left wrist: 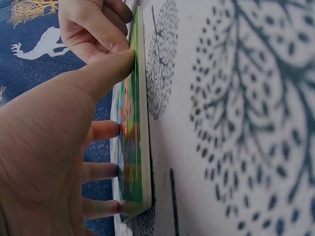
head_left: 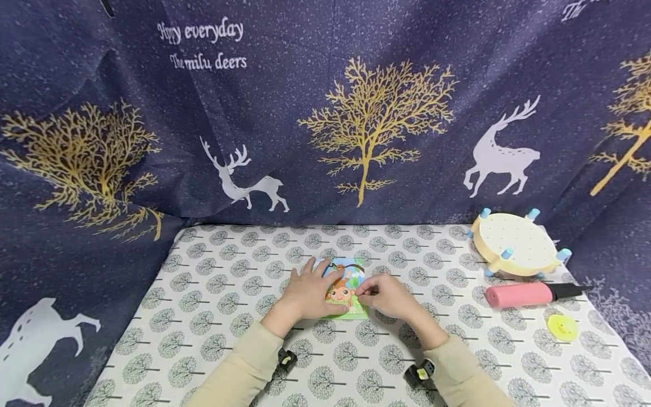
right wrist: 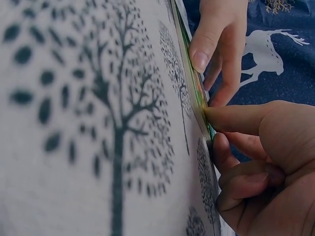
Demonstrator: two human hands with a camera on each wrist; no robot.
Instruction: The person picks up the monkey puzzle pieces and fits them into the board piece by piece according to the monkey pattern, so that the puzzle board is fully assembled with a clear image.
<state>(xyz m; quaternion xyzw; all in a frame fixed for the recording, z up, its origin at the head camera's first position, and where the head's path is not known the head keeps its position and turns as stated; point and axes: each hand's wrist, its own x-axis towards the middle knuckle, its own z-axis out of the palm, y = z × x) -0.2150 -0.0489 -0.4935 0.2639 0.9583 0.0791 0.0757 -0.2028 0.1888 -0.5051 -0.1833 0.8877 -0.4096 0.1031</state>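
Observation:
A thin square puzzle board (head_left: 339,294) with a cartoon monkey, blue sky and green grass lies on the tablecloth before me; its pale edge (left wrist: 142,162) shows side-on in the left wrist view. Across its left part my left hand (head_left: 305,291) rests with fingers spread, thumb along the lower side, covering some of the picture. My right hand (head_left: 389,297) is at the right side with thumb and forefinger pinched together on the board beside the monkey's face. Its other fingers curl under, as the right wrist view shows. Whatever lies between those fingertips is hidden.
At the back right stands a round cream stool-like toy (head_left: 516,240) with blue pegs. A pink hand pump (head_left: 519,295) with a black nozzle lies in front of it, and a yellow disc (head_left: 563,328) sits nearer. A dark printed curtain (head_left: 325,186) hangs behind the table.

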